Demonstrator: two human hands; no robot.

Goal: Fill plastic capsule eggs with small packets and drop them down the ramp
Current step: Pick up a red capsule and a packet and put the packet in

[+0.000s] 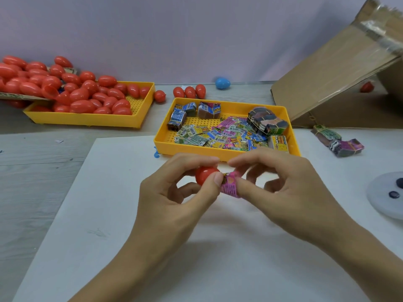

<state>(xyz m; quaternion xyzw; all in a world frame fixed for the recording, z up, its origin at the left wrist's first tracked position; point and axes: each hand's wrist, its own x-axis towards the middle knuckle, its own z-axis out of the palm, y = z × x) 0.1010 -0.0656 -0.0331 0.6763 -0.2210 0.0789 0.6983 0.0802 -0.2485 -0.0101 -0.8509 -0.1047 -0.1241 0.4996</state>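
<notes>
Backdrop: plain wall, pale desk.
Pale lilac wall (174, 29) runs behind the grip, unmarked, evenly lit. Grey wood-grain desk (32, 171) spreads left of the grip; a white sheet (109, 247) lies under it, soft shadow below.

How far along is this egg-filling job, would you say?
Early, by the look of it. One red egg under the cardboard ramp may already have gone down. Right now the left hand holds a red egg half while the right hand pinches a pink packet beside it. A tray heaped with eggs remains.
</notes>
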